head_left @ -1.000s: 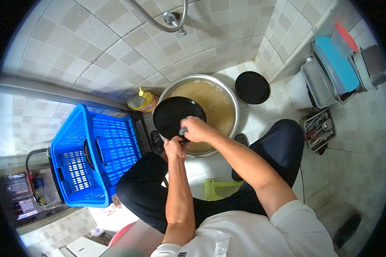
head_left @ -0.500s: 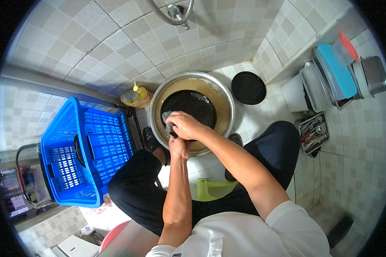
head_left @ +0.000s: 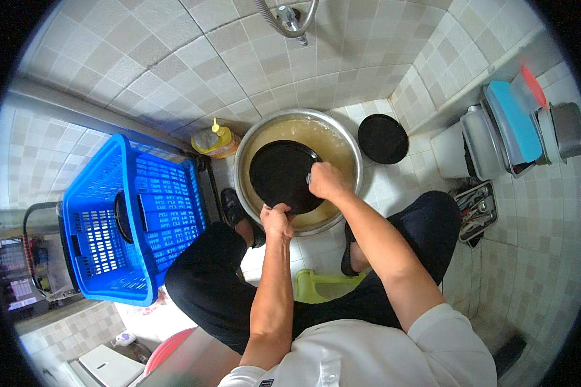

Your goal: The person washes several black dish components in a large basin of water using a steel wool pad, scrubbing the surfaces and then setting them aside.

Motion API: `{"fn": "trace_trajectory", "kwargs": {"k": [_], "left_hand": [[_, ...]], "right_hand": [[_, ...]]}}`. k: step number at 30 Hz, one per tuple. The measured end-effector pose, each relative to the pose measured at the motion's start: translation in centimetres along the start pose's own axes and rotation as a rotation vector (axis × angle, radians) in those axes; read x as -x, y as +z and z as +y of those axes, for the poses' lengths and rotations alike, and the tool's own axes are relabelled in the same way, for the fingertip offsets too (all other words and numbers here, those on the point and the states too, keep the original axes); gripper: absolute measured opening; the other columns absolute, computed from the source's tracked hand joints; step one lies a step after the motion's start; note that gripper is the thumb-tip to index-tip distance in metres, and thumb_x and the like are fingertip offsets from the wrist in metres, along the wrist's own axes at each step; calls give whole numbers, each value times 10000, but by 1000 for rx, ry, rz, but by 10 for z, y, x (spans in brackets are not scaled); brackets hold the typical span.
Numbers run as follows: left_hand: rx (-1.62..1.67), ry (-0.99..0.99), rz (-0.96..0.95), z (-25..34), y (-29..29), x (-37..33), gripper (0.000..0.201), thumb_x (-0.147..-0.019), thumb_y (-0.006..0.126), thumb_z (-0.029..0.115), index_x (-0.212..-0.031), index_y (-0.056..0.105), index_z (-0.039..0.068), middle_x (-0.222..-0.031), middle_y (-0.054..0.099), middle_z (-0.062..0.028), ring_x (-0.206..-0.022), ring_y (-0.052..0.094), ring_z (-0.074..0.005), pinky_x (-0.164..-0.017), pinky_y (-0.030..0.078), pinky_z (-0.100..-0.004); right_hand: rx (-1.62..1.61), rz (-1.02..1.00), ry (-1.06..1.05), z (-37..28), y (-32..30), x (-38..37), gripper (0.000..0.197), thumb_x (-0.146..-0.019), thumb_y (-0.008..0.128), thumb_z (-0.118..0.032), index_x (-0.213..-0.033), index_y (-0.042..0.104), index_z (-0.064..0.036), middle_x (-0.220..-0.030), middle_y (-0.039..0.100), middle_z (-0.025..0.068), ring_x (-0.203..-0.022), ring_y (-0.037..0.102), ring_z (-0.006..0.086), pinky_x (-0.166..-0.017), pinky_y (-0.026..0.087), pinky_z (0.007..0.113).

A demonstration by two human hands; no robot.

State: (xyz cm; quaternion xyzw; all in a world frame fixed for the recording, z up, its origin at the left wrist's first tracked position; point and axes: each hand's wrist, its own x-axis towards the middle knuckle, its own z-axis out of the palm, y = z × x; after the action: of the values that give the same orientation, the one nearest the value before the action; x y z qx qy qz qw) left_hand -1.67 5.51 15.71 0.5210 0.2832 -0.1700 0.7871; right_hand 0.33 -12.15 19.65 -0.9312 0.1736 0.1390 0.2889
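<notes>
A wide metal basin (head_left: 241, 138) of cloudy brownish water stands on the floor before me. Tilted over it is a round black pan (head_left: 283, 174). My left hand (head_left: 277, 220) grips the pan's near edge, thumb on top and fingers underneath. At the right edge of the pan, my right hand (head_left: 328, 182) is closed round a grey scouring pad (head_left: 308, 178), of which only a little shows.
Right of the basin, another round black pan (head_left: 383, 138) lies on the tiles. A yellow bottle (head_left: 216, 140) and a blue plastic basket (head_left: 168, 206) stand left. Stacked containers (head_left: 511, 126) and a utensil tray (head_left: 478, 213) are at the right. A green stool (head_left: 323, 287) is under me.
My right hand has moved with the scouring pad from the pan's left near side to its right edge. The left hand still holds the near edge. The view has shifted slightly.
</notes>
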Motion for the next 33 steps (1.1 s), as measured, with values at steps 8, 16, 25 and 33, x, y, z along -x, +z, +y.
{"fn": "trace_trajectory", "kwargs": {"k": [8, 16, 25, 33], "left_hand": [[-122, 34, -149, 0, 26, 24, 363, -739, 553, -108, -1073, 603, 27, -911, 650, -46, -713, 619, -183, -632, 523, -334], [-509, 67, -366, 6, 13, 18, 335, -761, 592, -73, -1087, 593, 4, -908, 648, -41, -749, 592, -146, -655, 475, -292], [-221, -94, -442, 16, -7, -4, 297, -748, 604, 47, -1040, 593, -4, -950, 650, -67, -812, 648, -223, -779, 559, -375], [104, -132, -252, 9, -2, -10, 152, -795, 591, 149, -859, 650, 24, -816, 659, -87, -654, 607, -186, -563, 457, -346]], "right_hand": [[-183, 414, -144, 32, 11, -28, 169, -804, 568, 26, -949, 649, 60, -1002, 657, 282, -983, 625, 442, -904, 495, 491], [-573, 213, -381, -21, 17, -21, 243, -818, 667, -97, -1042, 685, -6, -989, 692, 240, -947, 670, 405, -856, 529, 437], [-474, -278, -487, -10, 12, -2, 312, -768, 661, -95, -1055, 692, 24, -984, 710, 206, -909, 688, 284, -827, 527, 379], [-307, -305, -497, -12, 2, 18, 287, -750, 673, -116, -1008, 697, 7, -953, 702, 228, -895, 688, 354, -795, 531, 408]]}}
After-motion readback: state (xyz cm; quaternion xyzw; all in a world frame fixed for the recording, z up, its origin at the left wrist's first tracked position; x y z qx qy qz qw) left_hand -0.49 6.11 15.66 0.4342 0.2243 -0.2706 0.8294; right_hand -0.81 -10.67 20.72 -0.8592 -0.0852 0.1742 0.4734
